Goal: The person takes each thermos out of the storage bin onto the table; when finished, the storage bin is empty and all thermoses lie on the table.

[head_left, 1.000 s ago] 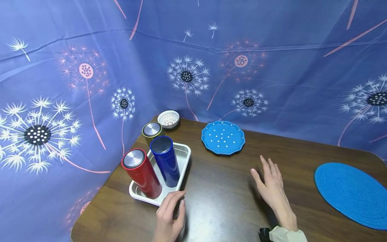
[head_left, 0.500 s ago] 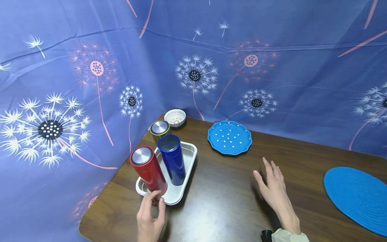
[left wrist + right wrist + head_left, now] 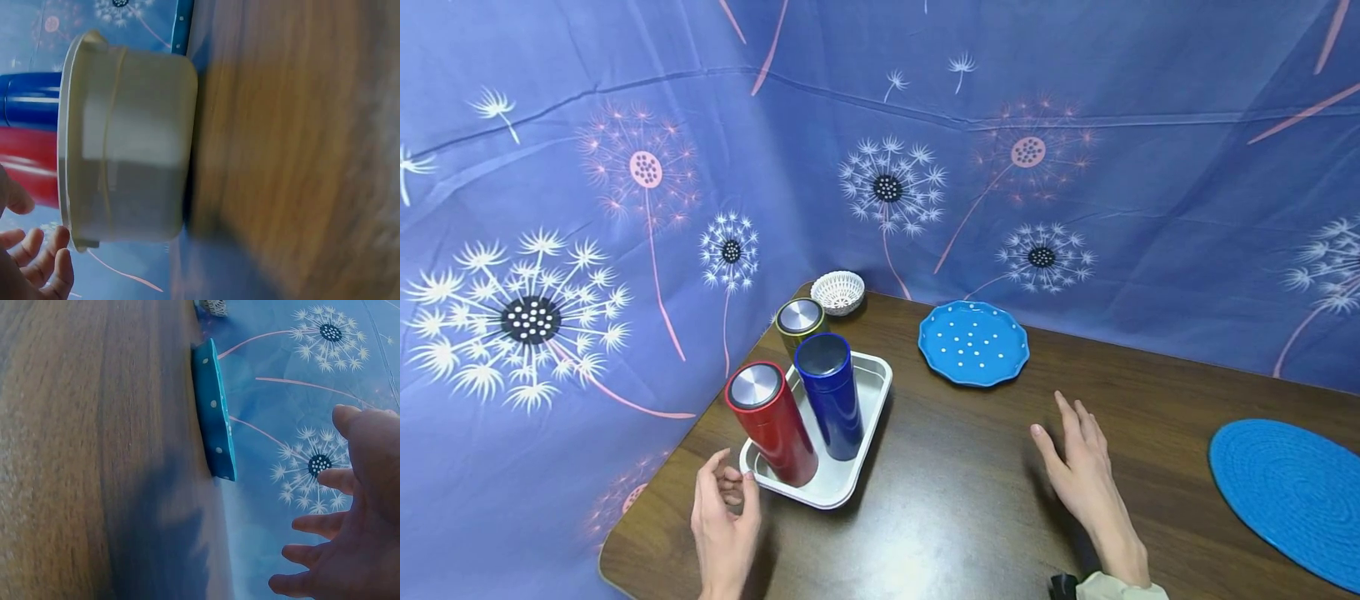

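Observation:
My left hand [image 3: 724, 523] is at the near left corner of a white rectangular tray [image 3: 827, 498], fingers loosely bent and nothing gripped. In the left wrist view its fingertips [image 3: 60, 237] come up to the tray's rim; whether they touch I cannot tell. A red thermos [image 3: 778, 437] and a blue thermos [image 3: 835, 412] stand upright inside the tray, the red one nearer this hand. My right hand [image 3: 1086, 483] hovers over the table, fingers spread and holding nothing. Beyond it lies a blue plate with white dots [image 3: 973, 343].
Behind the tray stands a thermos with a yellow-green rim [image 3: 801, 321], partly hidden by the blue one. A white openwork bowl [image 3: 838, 293] sits in the back corner. A round blue placemat [image 3: 1292, 500] lies at right. Patterned blue cloth [image 3: 925, 167] hangs behind the wooden table [image 3: 955, 467].
My left hand has moved left, from the tray's near right side past its front edge to the near left corner. The view has turned slightly left. The right hand stays nearly in place.

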A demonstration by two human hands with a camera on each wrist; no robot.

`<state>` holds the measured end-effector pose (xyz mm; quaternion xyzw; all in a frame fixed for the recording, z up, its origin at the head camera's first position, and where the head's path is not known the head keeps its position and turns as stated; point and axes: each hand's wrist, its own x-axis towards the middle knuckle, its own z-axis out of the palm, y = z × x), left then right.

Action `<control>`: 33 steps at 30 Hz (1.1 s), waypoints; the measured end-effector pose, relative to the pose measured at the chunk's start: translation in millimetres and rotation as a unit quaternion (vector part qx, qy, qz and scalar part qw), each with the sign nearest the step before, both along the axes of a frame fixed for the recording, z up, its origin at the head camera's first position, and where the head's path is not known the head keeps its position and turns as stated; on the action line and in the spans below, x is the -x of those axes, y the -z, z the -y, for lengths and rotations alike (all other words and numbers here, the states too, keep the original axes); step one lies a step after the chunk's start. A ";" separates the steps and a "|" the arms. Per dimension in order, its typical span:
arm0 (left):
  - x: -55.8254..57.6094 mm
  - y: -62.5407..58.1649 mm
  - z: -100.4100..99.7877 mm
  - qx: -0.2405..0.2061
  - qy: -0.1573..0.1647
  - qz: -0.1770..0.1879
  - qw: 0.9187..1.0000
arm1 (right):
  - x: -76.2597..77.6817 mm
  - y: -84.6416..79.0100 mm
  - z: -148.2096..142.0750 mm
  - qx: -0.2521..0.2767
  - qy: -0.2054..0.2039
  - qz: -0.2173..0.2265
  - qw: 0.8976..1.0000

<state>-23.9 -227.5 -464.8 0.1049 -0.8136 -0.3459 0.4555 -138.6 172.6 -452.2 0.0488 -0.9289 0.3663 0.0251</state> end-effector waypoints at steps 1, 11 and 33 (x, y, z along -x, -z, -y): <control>1.0 0.3 2.3 -0.005 -0.004 0.010 1.000 | -0.3 0.2 -0.3 0.001 0.000 0.000 1.000; 14.2 5.8 14.6 -0.050 -0.011 0.069 0.996 | -3.4 0.5 -2.8 0.012 0.003 -0.004 1.000; 35.0 11.9 14.2 -0.149 0.000 0.126 0.981 | 1.0 6.3 14.6 0.103 -0.050 -0.045 0.992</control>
